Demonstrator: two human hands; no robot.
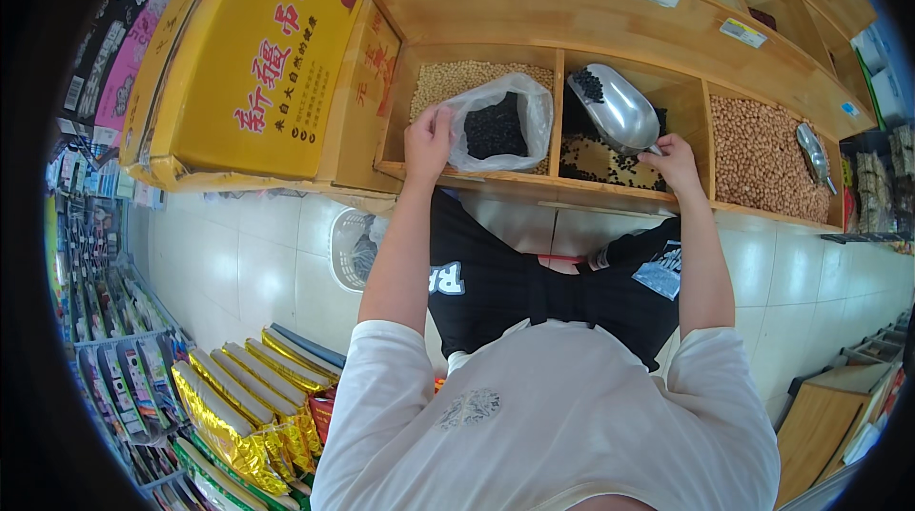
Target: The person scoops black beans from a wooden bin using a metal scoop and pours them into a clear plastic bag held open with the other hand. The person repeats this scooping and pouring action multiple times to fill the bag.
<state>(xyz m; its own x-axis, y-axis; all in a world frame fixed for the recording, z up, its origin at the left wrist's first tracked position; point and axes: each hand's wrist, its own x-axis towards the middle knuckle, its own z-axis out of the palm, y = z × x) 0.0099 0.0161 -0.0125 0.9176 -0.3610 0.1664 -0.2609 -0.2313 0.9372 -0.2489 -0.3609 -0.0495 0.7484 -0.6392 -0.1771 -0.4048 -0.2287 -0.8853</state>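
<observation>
My left hand [429, 143] grips the rim of a clear plastic bag [540, 118], which is open at the top. Dark beans [497, 128] lie inside it. The bag rests over the left compartment, on pale yellow beans [465, 75]. My right hand [673, 159] holds the handle of a metal scoop [622, 110] above the middle compartment. A small heap of black beans [589, 85] sits at the scoop's far end. Under the scoop, more black beans [575, 153] are scattered over the compartment's bare wooden floor.
The wooden bin's right compartment holds light brown beans [758, 153] and a second metal scoop [813, 152]. Yellow cartons [250, 68] stand at the left. On the tiled floor is a white plastic basket [347, 253]; gold-coloured packs [221, 411] are stacked at lower left.
</observation>
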